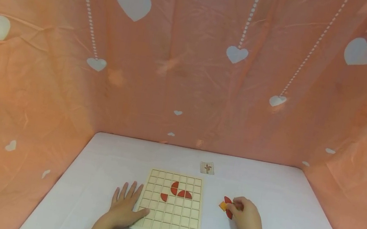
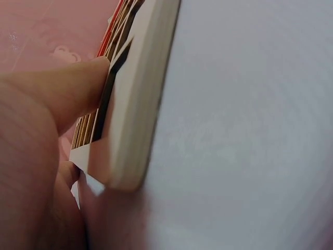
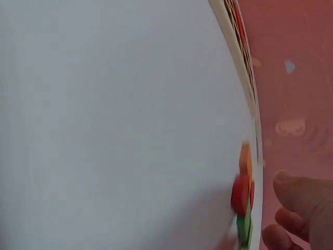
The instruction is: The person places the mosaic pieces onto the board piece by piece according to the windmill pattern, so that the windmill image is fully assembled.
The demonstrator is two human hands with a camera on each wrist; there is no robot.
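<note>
My left hand [image 1: 123,210] lies with fingers spread at the left side of a pale wooden grid board [image 1: 176,220]. Its thumb rests on the board near the front left corner, also seen in the left wrist view. Several red quarter-round pieces [image 1: 174,188] sit in the board's squares. Right of the board, my right hand [image 1: 248,220] hovers at a small cluster of pieces: red ones [image 1: 229,214], an orange square [image 1: 223,206] and green ones [image 3: 243,230]. In the right wrist view its thumb and bent fingers stand apart, with no piece visible between them.
A small pattern card [image 1: 207,168] with a brown pinwheel figure lies behind the board. The white table [image 1: 121,148] is enclosed by orange-pink curtains [image 1: 176,70] with white hearts at the back and both sides.
</note>
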